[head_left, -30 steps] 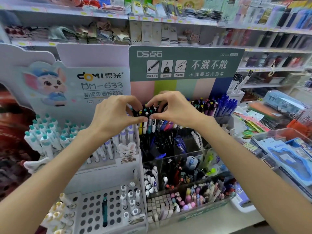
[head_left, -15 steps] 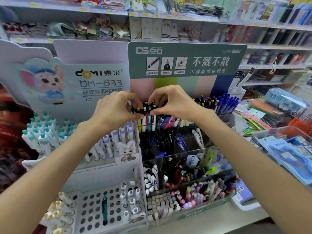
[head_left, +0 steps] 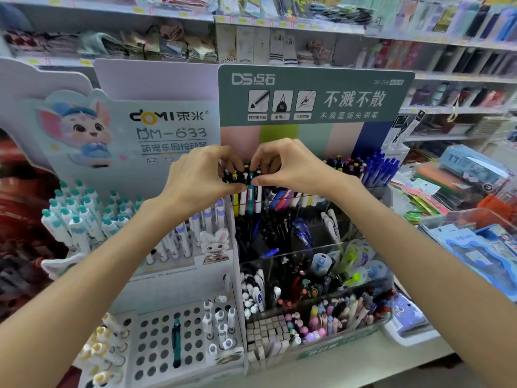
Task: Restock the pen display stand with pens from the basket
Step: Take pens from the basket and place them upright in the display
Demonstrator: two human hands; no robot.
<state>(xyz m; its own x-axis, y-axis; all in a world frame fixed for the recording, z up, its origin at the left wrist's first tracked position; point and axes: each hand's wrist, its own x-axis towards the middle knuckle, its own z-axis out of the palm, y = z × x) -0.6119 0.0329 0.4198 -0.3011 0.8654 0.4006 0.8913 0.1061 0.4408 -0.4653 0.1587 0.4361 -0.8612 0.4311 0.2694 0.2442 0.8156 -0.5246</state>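
Note:
The green pen display stand [head_left: 316, 96] rises in the middle of the counter. In its top left compartment stands a cluster of pens [head_left: 246, 191] with black caps and coloured ends. My left hand [head_left: 198, 177] and my right hand [head_left: 285, 166] meet over that cluster. Fingers and thumbs of both hands curl round the pen tops and pinch them together. More pens [head_left: 347, 163] and blue pens [head_left: 380, 166] fill the row to the right. No basket is in view.
A white cartoon-mouse stand [head_left: 123, 130] with teal-capped pens [head_left: 81, 217] sits on the left, a perforated tray [head_left: 167, 340] below it. Clear bins [head_left: 316, 278] of pens and erasers stand in front. Blue packs [head_left: 481, 247] lie right. Shelves run behind.
Both hands have closed in on the pen cluster, with fingertips now nearly touching over the caps. The view has shifted slightly.

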